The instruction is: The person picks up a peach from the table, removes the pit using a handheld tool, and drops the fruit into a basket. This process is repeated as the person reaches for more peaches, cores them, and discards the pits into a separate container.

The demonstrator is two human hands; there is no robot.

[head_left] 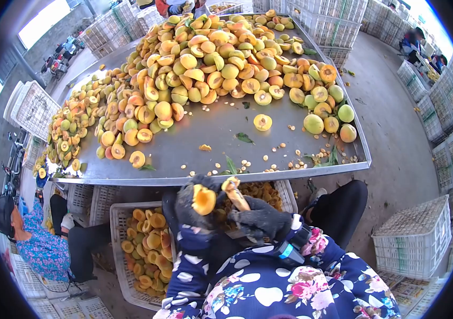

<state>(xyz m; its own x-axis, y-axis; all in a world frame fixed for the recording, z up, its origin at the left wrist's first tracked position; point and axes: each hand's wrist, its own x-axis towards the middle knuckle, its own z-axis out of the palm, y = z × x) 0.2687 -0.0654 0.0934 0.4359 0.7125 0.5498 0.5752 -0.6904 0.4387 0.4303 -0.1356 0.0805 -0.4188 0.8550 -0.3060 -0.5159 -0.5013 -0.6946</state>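
My left hand [188, 208], in a dark glove, is closed around a peach half [203, 200] whose yellow cut face and hollow centre face up. Beside it my right hand [262, 219], also gloved, grips a short wooden-handled tool [236, 195]. The tool points up and left, with yellowish pulp at its top end. Both hands are over my lap, just below the front edge of the metal table [205, 154]. Under them, a crate of peach halves [261, 192] shows partly, covered in places by my hands and arms.
A large heap of peaches [200, 64], many halved, covers the back of the table. Loose pits [319, 157] and leaves lie near its front. A white crate of peach halves [115, 239] stands by my left leg. At left sits another person [45, 244]; stacked crates [412, 236] stand right.
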